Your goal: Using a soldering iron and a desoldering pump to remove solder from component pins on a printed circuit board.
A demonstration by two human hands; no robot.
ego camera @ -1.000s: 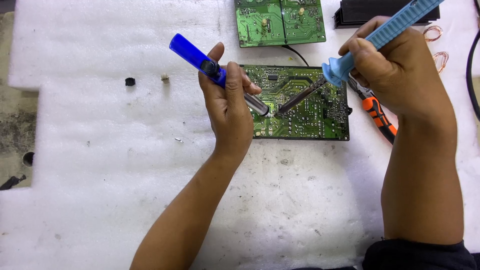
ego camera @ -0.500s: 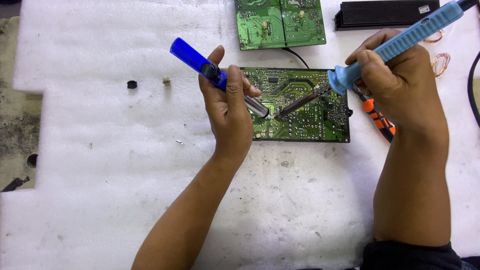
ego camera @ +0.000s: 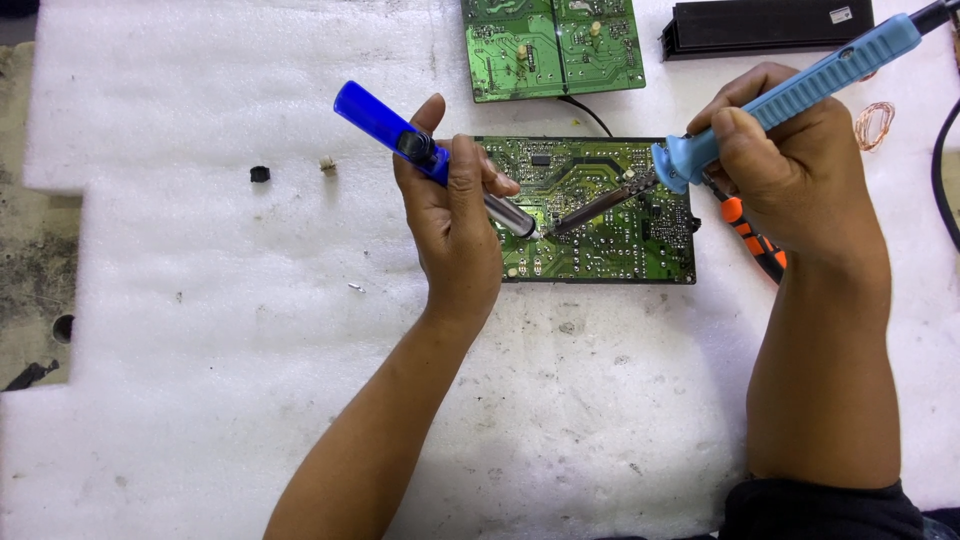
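A green circuit board [ego camera: 610, 250] lies solder side up on white foam sheeting [ego camera: 220, 330]. My left hand [ego camera: 455, 220] grips a blue desoldering pump [ego camera: 385, 125], its metal nozzle pointing down at the board's middle. My right hand [ego camera: 795, 170] holds a light blue soldering iron [ego camera: 800, 85]; its dark tip meets the pump nozzle at the same spot on the board.
A second green circuit board [ego camera: 555, 45] lies at the top. A black box [ego camera: 765, 25] sits at top right, with a copper wire coil [ego camera: 875, 125] below it. An orange-handled tool [ego camera: 750, 235] lies under my right hand. Two small parts [ego camera: 260, 173] rest on the foam at left.
My right hand has shifted slightly right and the iron handle has tilted outward. The pump and iron tips stay together on the board.
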